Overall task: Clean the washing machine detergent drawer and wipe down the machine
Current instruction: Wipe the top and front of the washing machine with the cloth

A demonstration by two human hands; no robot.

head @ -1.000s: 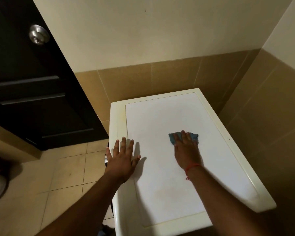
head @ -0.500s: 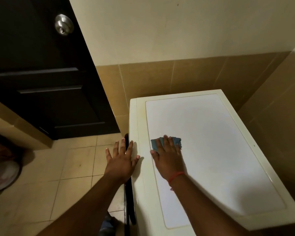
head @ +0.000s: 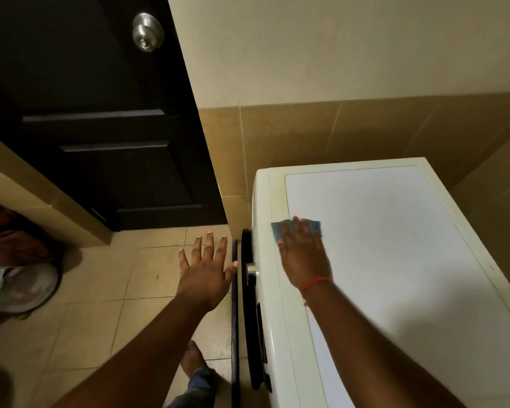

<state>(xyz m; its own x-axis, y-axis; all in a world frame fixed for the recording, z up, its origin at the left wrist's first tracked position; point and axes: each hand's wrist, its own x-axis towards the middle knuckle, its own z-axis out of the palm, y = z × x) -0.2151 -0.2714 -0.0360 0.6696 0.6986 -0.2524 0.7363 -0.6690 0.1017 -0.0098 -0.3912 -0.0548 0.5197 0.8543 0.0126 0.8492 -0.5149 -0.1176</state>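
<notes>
The cream washing machine (head: 395, 237) stands in the tiled corner at the right, seen from above. My right hand (head: 302, 254) presses a blue cloth (head: 278, 231) flat on the left part of the lid, near the front rim. My left hand (head: 206, 269) hovers off the machine with fingers spread, over the floor beside the dark round door (head: 246, 290) on the machine's front. The detergent drawer is not visible.
A dark wooden door (head: 86, 113) with a silver knob (head: 147, 30) is at the upper left. A basin with laundry (head: 12, 278) sits on the floor at the left. My foot (head: 192, 357) stands on the beige tiles close to the machine's front.
My right hand slid the blue cloth leftward across the lid to the front rim. My left hand lifted off the machine's edge and now hangs over the floor. The view turned left.
</notes>
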